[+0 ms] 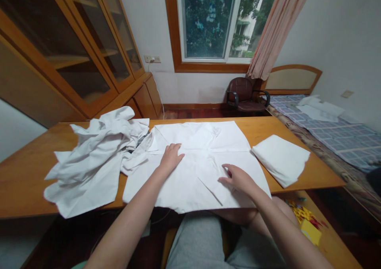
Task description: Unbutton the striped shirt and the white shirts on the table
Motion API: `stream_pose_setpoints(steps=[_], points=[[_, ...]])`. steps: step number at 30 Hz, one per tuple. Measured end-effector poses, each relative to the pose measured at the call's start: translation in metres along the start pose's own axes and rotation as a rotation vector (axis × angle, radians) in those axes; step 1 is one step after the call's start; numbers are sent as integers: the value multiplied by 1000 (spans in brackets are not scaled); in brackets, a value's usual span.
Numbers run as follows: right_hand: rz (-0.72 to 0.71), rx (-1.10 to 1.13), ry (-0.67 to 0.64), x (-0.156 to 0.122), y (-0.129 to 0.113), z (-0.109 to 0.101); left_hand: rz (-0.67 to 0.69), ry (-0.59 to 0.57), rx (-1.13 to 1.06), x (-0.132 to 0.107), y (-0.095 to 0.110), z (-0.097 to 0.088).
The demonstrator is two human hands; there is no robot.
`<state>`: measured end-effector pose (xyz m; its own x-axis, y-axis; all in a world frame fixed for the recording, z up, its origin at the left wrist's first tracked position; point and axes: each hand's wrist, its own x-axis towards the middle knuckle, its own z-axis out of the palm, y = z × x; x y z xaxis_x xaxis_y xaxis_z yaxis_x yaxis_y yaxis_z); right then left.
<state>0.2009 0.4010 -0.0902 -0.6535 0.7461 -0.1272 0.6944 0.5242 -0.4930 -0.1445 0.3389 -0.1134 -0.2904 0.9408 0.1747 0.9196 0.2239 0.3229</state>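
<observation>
A white garment lies spread flat on the wooden table, its lower edge hanging over the near side. My left hand rests palm down on the cloth left of its middle, fingers flat and together. My right hand lies on the cloth's right part, fingers extended and pressing on the fabric near a diagonal fold line. Neither hand holds anything.
A crumpled heap of white cloth lies at the table's left. A folded white piece sits at the right. Behind stand a glass-fronted cabinet, a dark chair, a window and a bed. Coloured bits lie on a low surface at lower right.
</observation>
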Motion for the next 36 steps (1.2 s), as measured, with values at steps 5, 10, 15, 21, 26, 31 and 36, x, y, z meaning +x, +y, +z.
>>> stream_pose_setpoints(steps=[5, 10, 15, 21, 26, 31, 36], points=[[104, 160, -101, 5, -5, -2, -88, -51, -103, 8, -7, -7], [128, 493, 4, 10, -3, -16, -212, -177, -158, 17, -7, -15], [211, 796, -18, 14, -3, -24, -188, -174, -356, 14, 3, -26], [251, 1048, 52, 37, 5, -35, -44, -70, -995, -12, 15, -65], [244, 1215, 308, 92, 20, -66, -67, -198, -1107, -31, 7, -99], [73, 1411, 596, 144, 28, -102, -110, -290, -1224, -47, -10, -112], [-30, 1159, 562, 155, 37, -89, -27, -715, -1106, -56, 5, -107]])
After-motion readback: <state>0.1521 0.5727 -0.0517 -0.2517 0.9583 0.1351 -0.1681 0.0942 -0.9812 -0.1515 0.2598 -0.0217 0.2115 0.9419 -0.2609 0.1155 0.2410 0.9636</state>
